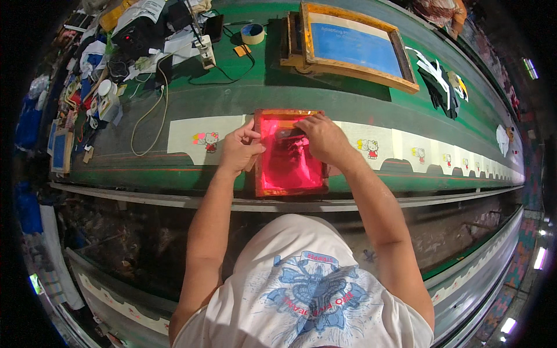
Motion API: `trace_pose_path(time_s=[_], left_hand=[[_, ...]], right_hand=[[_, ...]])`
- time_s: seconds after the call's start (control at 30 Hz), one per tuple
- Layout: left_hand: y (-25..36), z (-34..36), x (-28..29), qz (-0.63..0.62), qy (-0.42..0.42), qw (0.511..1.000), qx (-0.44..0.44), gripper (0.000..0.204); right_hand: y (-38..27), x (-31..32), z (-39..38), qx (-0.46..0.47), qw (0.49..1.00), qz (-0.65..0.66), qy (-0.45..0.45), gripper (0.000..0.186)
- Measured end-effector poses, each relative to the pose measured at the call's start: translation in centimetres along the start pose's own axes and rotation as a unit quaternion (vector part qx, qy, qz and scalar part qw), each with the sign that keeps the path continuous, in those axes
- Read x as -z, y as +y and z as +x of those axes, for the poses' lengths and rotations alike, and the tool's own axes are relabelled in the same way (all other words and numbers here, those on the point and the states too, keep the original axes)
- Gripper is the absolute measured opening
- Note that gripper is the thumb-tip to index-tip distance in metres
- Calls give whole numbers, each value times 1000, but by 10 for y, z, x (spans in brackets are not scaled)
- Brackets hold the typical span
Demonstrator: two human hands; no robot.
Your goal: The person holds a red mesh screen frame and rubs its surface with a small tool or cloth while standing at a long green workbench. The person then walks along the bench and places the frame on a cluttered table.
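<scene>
A small wooden printing screen (290,167) with bright pink ink inside lies on a row of cream cut pieces (181,136) printed with small cartoon figures, along the green table's near side. My left hand (243,148) grips the left side of this frame, fingers curled at its edge. My right hand (319,136) is closed on a squeegee (287,125) inside the screen's upper part; its fingers partly hide the squeegee.
A larger blue screen (357,52) sits at the back. Tape (253,33), a power strip (206,52), cables and clutter (107,98) fill the back left; dark cloths (441,87) lie right. A metal rail (418,202) edges the table. Part of another person (449,14) shows top right.
</scene>
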State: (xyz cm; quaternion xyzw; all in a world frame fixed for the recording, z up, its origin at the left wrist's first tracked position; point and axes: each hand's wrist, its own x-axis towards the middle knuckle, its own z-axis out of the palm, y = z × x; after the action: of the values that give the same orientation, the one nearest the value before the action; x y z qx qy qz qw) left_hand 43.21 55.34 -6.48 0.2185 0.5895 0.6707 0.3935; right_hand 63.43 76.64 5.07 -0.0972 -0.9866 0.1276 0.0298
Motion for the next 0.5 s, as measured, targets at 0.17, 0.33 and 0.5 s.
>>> trace_pose_path(time_s=[0.17, 0.33, 0.5], left_hand=[[-1, -2, -1, 3, 21, 1000, 8, 32], [-3, -1, 1, 17, 11, 1000, 6, 29], [-3, -3, -2, 56, 29, 998, -26, 26]], right_hand=[[3, -6, 10, -23, 997, 18, 66, 51], [6, -15, 11, -28, 993, 30, 106, 57], [-25, -28, -22, 7, 992, 2, 125, 55]])
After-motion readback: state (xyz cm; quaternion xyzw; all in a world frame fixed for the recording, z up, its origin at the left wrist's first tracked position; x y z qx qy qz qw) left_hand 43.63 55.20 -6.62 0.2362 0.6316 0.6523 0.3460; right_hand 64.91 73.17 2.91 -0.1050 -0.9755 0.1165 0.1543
